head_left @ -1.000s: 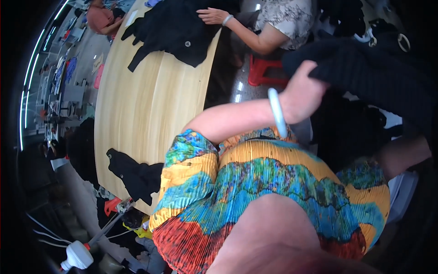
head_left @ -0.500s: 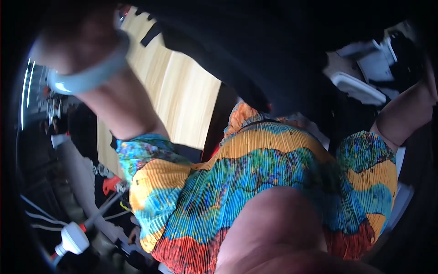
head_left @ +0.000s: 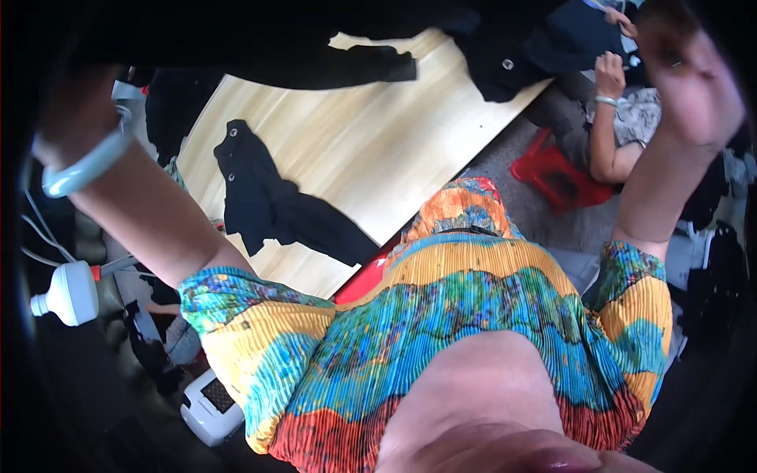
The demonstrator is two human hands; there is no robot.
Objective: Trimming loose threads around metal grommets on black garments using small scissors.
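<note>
Both my arms are raised and spread wide. My left hand, above a pale green bangle, is in deep shadow at the upper left, its fingers hidden. At the upper right my right hand is curled, its fingertips dark and blurred; what it holds cannot be made out. A large black cloth stretches across the top between my hands, over the far part of a pale wooden table. On the tabletop lies a black fabric piece with metal eyelets.
More black fabric lies over the table's right end. A co-worker's hand is beside it, near a red stool. At the left are a white bulb-shaped object and a white machine part.
The black cloth that hung broadly before me has gone up to the top edge, uncovering the table, the fabric piece and the co-worker. My right hand has come into view.
</note>
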